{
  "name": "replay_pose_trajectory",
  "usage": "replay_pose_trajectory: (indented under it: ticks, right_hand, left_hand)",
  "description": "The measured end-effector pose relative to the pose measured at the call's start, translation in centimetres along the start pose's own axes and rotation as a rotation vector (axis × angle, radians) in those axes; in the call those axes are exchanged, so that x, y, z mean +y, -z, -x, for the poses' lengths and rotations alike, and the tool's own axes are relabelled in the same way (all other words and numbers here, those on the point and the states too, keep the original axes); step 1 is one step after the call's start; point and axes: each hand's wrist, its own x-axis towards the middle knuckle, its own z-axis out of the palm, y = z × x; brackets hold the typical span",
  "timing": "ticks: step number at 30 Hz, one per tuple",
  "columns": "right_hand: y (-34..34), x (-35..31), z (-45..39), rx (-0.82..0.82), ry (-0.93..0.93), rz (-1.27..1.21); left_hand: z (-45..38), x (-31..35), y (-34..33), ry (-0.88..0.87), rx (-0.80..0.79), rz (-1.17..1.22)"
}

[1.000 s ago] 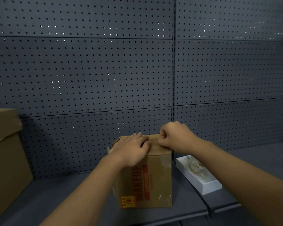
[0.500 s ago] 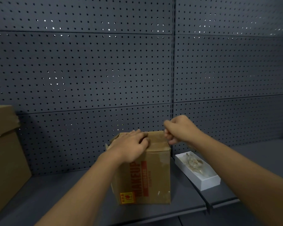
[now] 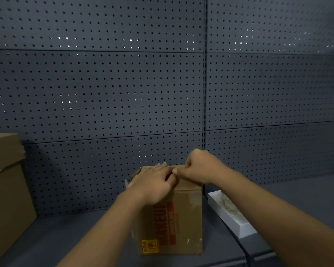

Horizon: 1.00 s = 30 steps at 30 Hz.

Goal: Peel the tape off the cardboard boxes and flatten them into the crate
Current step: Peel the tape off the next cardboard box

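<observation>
A small brown cardboard box (image 3: 183, 218) with red "MAKEUP" print stands upright on the dark shelf (image 3: 69, 234). My left hand (image 3: 152, 184) lies flat on the box's top, pressing it down. My right hand (image 3: 199, 168) is on the top's right part, fingers curled and pinched at the top seam right beside my left fingertips. The tape itself is too small to make out under the fingers. No crate is in view.
A large brown cardboard box (image 3: 6, 191) stands at the left edge of the shelf. A shallow white tray (image 3: 237, 224) holding crumpled clear material lies just right of the small box. A dark perforated panel (image 3: 123, 93) forms the back wall.
My right hand, which had lifted off to the box's right top corner, has come back onto the top and pinches at the seam beside my left hand. My left hand has stayed put.
</observation>
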Motion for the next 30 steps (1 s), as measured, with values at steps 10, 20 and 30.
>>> replay_pose_trajectory:
  ticks: [10, 20, 30]
  right_hand:
    - [0.5, 0.4, 0.4, -0.089, 0.062, 0.068]
    - [-1.0, 0.0, 1.4, 0.128, 0.2, 0.251]
    - [-1.7, 3.0, 0.9, 0.243, -0.071, -0.212]
  left_hand:
    - [0.0, -0.3, 0.0, -0.002, -0.009, 0.014]
    - [-0.4, -0.6, -0.3, -0.007, -0.002, 0.01]
    - [-0.6, -0.7, -0.3, -0.011, -0.016, 0.006]
